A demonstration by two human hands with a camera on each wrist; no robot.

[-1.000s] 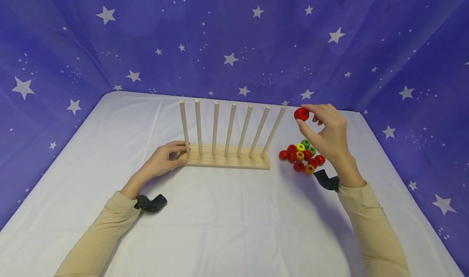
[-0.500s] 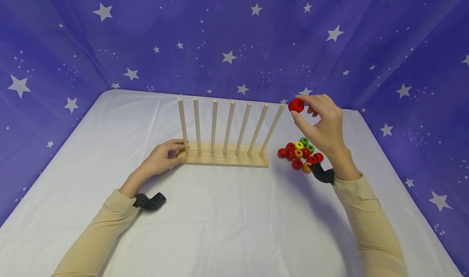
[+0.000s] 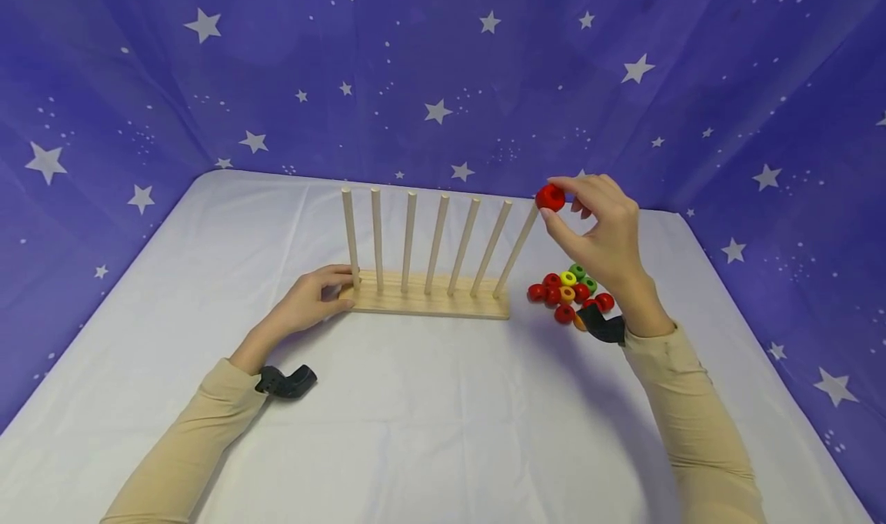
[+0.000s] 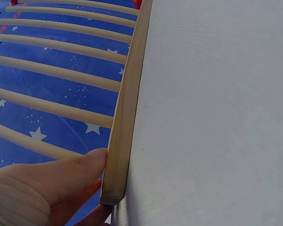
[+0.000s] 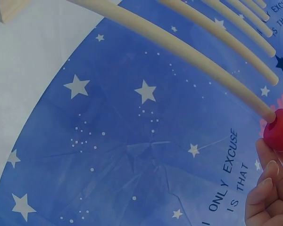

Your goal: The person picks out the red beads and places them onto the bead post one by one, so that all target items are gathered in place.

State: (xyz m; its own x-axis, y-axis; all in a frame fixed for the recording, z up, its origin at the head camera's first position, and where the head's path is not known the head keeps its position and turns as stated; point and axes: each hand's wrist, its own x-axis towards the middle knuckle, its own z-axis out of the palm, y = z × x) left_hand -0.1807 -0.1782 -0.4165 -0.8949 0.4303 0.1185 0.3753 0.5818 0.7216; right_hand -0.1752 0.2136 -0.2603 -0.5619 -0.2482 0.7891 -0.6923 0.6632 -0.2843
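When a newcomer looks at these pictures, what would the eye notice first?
Probably the red bead, pinched by the right hand at the top of the rightmost peg. Next, the seven pegs on a wooden base, which the left hand holds at its left end. The bead cluster lies right of the base, and a starry purple cloth hangs behind.

right wrist view | starry blue cloth [image 5: 113,127] | lower right, dark lettering [image 5: 221,188]: "I ONLY EXCUSE", "IS THAT" | upper right, similar lettering [image 5: 282,27], partly hidden: "EXCUS", "THAT" | left wrist view | same cloth, upper left: red letters [image 4: 10,15], unreadable
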